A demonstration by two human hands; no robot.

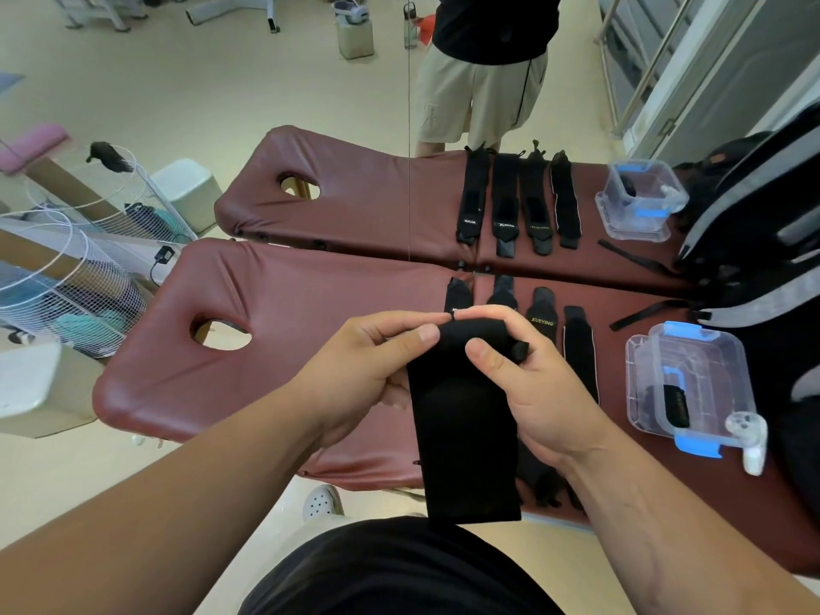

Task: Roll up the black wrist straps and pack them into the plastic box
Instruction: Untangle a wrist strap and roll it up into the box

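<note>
Grip: your left hand (364,375) and right hand (528,392) both pinch the top end of the black wrist strap (461,428), held over the table (266,304).
Roll: keep the edges aligned and turn it tightly.
Tail: it hangs loose, so let it feed upward.
Box: the plastic box (727,348) sits to your right.

- We saw bright, even indoor light and only soft shadows
- We noticed a pale sheen on the maroon table (288,295)
- We found the edges bowed by the wide lens, the far floor (177,82) slightly soft
</note>
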